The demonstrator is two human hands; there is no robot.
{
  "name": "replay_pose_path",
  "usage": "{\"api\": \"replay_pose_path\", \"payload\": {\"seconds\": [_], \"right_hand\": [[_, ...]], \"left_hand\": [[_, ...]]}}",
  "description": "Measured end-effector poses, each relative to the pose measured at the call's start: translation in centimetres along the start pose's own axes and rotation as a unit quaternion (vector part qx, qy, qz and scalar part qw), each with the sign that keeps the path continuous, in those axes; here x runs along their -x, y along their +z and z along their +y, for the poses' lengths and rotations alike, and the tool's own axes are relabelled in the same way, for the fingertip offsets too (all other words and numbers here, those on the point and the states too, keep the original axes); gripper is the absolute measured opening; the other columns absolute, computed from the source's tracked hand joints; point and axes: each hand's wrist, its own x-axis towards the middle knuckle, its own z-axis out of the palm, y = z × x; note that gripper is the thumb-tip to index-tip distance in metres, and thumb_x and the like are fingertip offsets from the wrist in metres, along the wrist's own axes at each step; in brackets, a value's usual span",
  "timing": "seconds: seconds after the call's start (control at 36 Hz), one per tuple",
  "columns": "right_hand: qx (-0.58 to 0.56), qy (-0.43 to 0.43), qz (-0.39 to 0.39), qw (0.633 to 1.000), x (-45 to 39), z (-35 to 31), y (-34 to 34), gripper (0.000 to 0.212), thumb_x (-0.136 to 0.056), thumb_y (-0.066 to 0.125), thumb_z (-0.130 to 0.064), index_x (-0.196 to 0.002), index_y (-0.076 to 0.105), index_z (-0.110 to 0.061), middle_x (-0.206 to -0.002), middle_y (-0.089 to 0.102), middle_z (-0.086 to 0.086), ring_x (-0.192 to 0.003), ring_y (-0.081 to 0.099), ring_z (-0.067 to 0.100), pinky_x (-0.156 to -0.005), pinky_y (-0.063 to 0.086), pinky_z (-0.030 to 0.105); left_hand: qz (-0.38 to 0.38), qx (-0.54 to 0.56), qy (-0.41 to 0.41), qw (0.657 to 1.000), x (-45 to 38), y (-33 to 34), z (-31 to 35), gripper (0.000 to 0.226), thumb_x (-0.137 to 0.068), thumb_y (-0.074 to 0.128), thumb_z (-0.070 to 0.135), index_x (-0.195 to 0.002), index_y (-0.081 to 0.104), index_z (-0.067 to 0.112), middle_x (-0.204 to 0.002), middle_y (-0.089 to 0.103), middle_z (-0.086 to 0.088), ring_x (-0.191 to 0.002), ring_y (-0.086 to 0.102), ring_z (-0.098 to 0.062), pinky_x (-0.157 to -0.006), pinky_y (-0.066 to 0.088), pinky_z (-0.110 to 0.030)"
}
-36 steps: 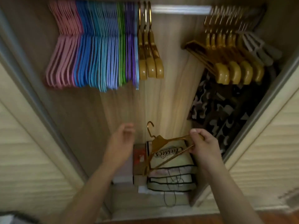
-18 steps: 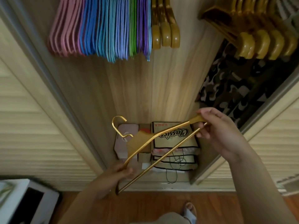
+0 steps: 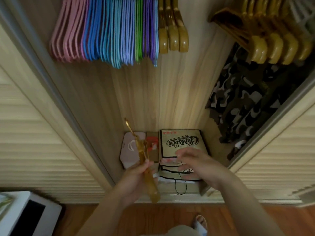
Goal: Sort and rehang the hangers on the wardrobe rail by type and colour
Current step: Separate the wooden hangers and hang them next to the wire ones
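My left hand (image 3: 136, 178) grips the amber translucent plastic hanger (image 3: 144, 160) edge-on, hook at 12 o'clock; my right hand (image 3: 196, 164) is empty, fingers relaxed. Risk: single-handed grip may let it twist, snagging neighbouring gold hangers (image 3: 173, 33).

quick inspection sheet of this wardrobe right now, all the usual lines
surface: wooden wardrobe floor, mostly covered.
job's things: gold wooden hanger held edge-on; pink, blue, green and purple thin hangers grouped on left; three gold wooden hangers beside them; more gold ones on right.
clutter: beige Classics bags stacked; pink box.
hands: left hand grips the hanger; right hand holds nothing, fingers relaxed.
cables: thin black cord from the bags.
surroundings: louvred doors; camouflage garment.
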Motion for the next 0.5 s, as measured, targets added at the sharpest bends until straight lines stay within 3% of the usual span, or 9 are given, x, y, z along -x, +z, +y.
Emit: {"api": "replay_pose_path", "payload": {"seconds": [0.08, 0.14, 0.19, 0.28, 0.33, 0.42, 0.5], "right_hand": [[0.023, -0.005, -0.090, 0.996, 0.5, 0.2, 2.5, 0.025, -0.099, 0.057, -0.046, -0.122, 0.060, -0.036, -0.125, 0.064, -0.007, -0.112, 0.065, 0.014, -0.087, 0.061, 0.037], [0.030, -0.010, -0.105, 0.994, 0.7, 0.5, 4.0, 0.024, -0.099, 0.058, -0.045, -0.122, 0.055, -0.040, -0.123, 0.063, -0.006, -0.110, 0.065, 0.013, -0.085, 0.061, 0.035], [0.049, -0.024, -0.074, 0.996, 0.4, 0.9, 4.6, 0.028, -0.098, 0.061, -0.045, -0.124, 0.057, -0.034, -0.118, 0.067, -0.002, -0.102, 0.068, 0.011, -0.082, 0.061, 0.032], [0.043, -0.027, -0.028, 0.998, 0.0, 1.3, 4.2, 0.021, -0.098, 0.060, -0.033, -0.115, 0.064, -0.020, -0.098, 0.070, 0.003, -0.073, 0.064, 0.009, -0.072, 0.058, 0.028], [0.038, -0.016, 0.003, 0.999, -0.2, 1.5, 3.6, 0.019, -0.097, 0.057, -0.025, -0.110, 0.064, -0.012, -0.095, 0.068, 0.011, -0.063, 0.058, 0.011, -0.069, 0.056, 0.034], [-0.040, 0.015, 0.059, 0.997, -0.3, 1.6, 2.7, 0.022, -0.099, 0.058, -0.023, -0.112, 0.063, -0.006, -0.110, 0.070, 0.019, -0.054, 0.054, 0.013, -0.071, 0.063, 0.040], [-0.091, 0.027, 0.120, 0.988, -0.2, 1.2, 1.5, 0.023, -0.102, 0.054, -0.019, -0.117, 0.060, -0.002, -0.098, 0.072, 0.010, -0.055, 0.055, 0.019, -0.060, 0.061, 0.031]], "left_hand": [[-0.042, -0.023, 0.029, 0.998, -0.8, 2.6, -0.6, 0.062, -0.097, 0.062, 0.041, -0.140, 0.051, -0.003, -0.136, 0.062, -0.019, -0.128, 0.059, -0.031, -0.100, 0.049, -0.046], [-0.051, -0.045, 0.039, 0.997, -1.2, 4.2, -1.0, 0.058, -0.103, 0.055, 0.043, -0.137, 0.054, -0.004, -0.132, 0.066, -0.023, -0.126, 0.062, -0.035, -0.097, 0.051, -0.046], [-0.033, -0.056, 0.042, 0.997, -1.5, 5.3, -1.3, 0.050, -0.103, 0.055, 0.041, -0.131, 0.057, 0.000, -0.122, 0.071, -0.021, -0.118, 0.067, -0.035, -0.092, 0.053, -0.046], [-0.029, -0.092, 0.046, 0.994, -1.5, 5.8, -0.7, 0.038, -0.101, 0.058, 0.038, -0.118, 0.055, 0.004, -0.100, 0.073, -0.013, -0.104, 0.071, -0.028, -0.089, 0.053, -0.041], [-0.052, -0.160, 0.037, 0.985, -1.4, 5.4, 0.1, 0.028, -0.104, 0.054, 0.035, -0.114, 0.059, 0.009, -0.108, 0.074, -0.009, -0.110, 0.071, -0.022, -0.094, 0.054, -0.037], [-0.038, -0.317, 0.043, 0.947, -0.8, 5.0, 1.8, 0.024, -0.106, 0.051, 0.035, -0.118, 0.065, 0.020, -0.120, 0.072, 0.007, -0.117, 0.066, -0.007, -0.099, 0.054, -0.030], [-0.005, -0.387, 0.093, 0.917, 0.0, 5.3, 3.9, 0.019, -0.108, 0.049, 0.030, -0.118, 0.064, 0.026, -0.110, 0.072, 0.017, -0.114, 0.064, -0.007, -0.102, 0.050, -0.034]]}}
